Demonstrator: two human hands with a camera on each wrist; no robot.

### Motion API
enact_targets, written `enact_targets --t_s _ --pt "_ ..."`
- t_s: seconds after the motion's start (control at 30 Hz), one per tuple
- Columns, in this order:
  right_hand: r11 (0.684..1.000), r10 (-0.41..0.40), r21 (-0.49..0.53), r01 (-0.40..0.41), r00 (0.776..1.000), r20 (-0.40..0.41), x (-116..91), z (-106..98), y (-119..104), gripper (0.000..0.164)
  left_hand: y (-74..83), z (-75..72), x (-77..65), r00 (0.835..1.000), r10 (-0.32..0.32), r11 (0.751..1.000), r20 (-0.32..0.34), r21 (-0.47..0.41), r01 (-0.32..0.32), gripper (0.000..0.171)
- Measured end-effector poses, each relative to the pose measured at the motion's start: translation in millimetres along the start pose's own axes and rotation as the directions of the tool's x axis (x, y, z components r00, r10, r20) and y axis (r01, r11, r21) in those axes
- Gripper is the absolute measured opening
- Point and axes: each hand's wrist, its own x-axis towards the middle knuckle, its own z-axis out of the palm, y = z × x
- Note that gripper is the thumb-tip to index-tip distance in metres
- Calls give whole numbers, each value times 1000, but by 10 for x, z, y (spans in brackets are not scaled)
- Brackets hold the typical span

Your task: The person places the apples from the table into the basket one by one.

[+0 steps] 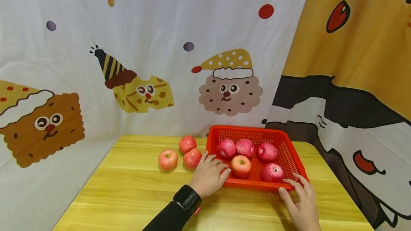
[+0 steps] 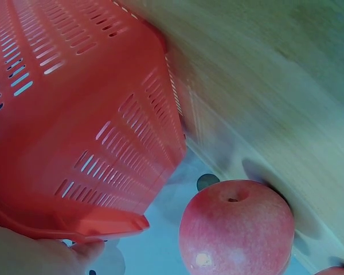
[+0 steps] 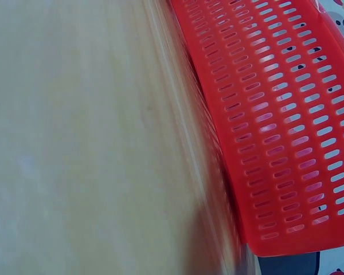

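A red plastic basket with slotted walls stands on the table and holds several apples, among them a lighter apple near its front left and a dark red apple near the front right. My left hand grips the rim at the front left corner; in the left wrist view only part of that hand shows at the rim. At the front right corner my right hand holds the rim, thumb outside the front wall. The right wrist view shows the slotted wall but not the fingers.
Left of the basket, three apples lie on the wooden table: a front left apple, a back apple and one apple close to my left hand. A printed curtain hangs behind the table.
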Motion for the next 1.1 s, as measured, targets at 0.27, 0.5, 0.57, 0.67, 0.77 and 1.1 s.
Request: enact_targets --t_s 0.27,0.5,0.57,0.67,0.77,1.1 --pt "1000 -10 -3 10 1000 -8 8 -7 -7 29 2 17 10 1000 3 1000 -16 -19 -3 37" --pt "1000 -11 -7 11 1000 -8 4 -15 -4 28 7 24 12 1000 3 1000 -22 -26 -3 37" --pt "1000 -13 -4 13 1000 -12 4 -13 -5 28 11 14 11 999 8 1000 -33 -26 -8 36" --pt "1000 -26 -1 26 999 -24 -1 -4 -8 28 8 2 13 999 13 999 -37 -32 -14 35" --pt "999 -46 -6 45 998 -36 -9 8 -10 29 -7 -27 6 1000 6 998 -5 -57 -7 37" --pt "1000 -28 -2 28 1000 -10 7 2 -17 29 -158 -138 40 998 -52 988 41 -145 58 44"
